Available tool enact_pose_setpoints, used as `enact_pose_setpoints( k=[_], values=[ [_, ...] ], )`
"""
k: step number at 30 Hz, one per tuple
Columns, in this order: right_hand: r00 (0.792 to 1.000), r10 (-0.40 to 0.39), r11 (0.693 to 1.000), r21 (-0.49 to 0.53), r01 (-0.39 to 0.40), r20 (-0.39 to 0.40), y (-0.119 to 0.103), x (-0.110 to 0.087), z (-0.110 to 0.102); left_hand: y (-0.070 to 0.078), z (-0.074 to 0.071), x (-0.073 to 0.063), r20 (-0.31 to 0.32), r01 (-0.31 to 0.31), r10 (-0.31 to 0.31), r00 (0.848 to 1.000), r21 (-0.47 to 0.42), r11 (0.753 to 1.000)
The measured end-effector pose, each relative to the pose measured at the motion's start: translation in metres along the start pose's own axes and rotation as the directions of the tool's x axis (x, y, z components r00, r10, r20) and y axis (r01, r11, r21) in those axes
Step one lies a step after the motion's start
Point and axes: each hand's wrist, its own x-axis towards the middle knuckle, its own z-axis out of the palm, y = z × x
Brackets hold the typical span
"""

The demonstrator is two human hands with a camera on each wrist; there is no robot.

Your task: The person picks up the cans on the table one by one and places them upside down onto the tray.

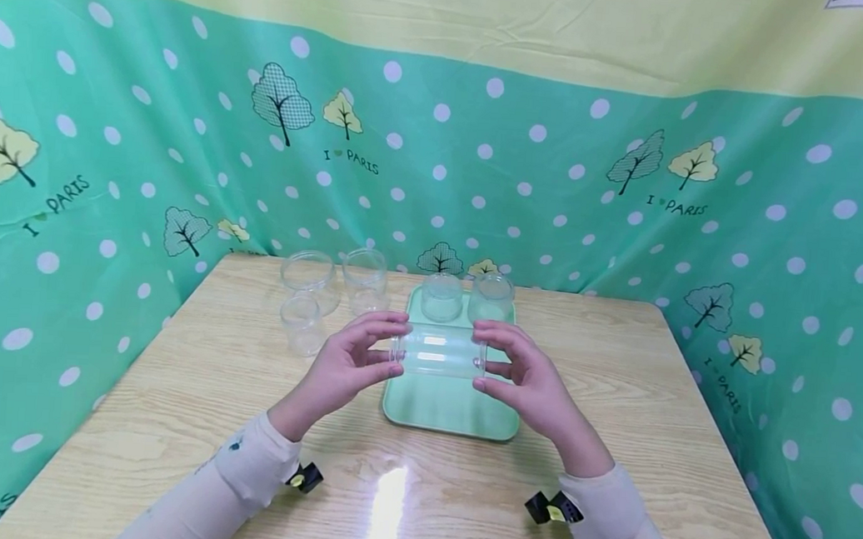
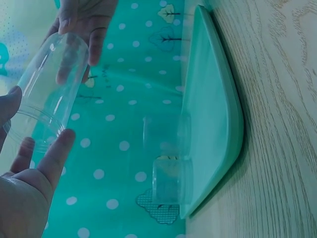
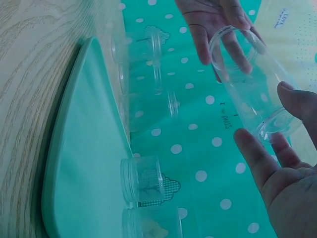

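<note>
A clear cylindrical jar [image 1: 437,352] lies level in the air over the light green tray [image 1: 451,417], held between both hands. My left hand [image 1: 350,354] grips its left end, at the ringed mouth, with thumb and fingers curved around the rim. At the other end my right hand [image 1: 528,375] holds the base of the jar the same way. The jar looks see-through, with the fingers of the far hand showing past it in both wrist views. Two short clear jars, a left one [image 1: 441,298] and a right one [image 1: 492,297], stand mouth down at the tray's back end.
Left of the tray on the wooden table [image 1: 619,383] stand a wide clear jar [image 1: 310,282], a taller clear jar [image 1: 365,275] and a small clear jar [image 1: 302,325]. A green dotted curtain [image 1: 438,170] hangs behind and along the table's sides.
</note>
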Motion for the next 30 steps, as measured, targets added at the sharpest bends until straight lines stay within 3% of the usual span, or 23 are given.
enact_pose_setpoints(
  k=[30],
  values=[
    [1.0, 0.008, 1.0, -0.004, -0.008, -0.013, -0.0029, -0.0008, -0.002, 0.0002, -0.0022, 0.0007, 0.019, 0.003, -0.003, 1.0, -0.003, 1.0]
  ],
)
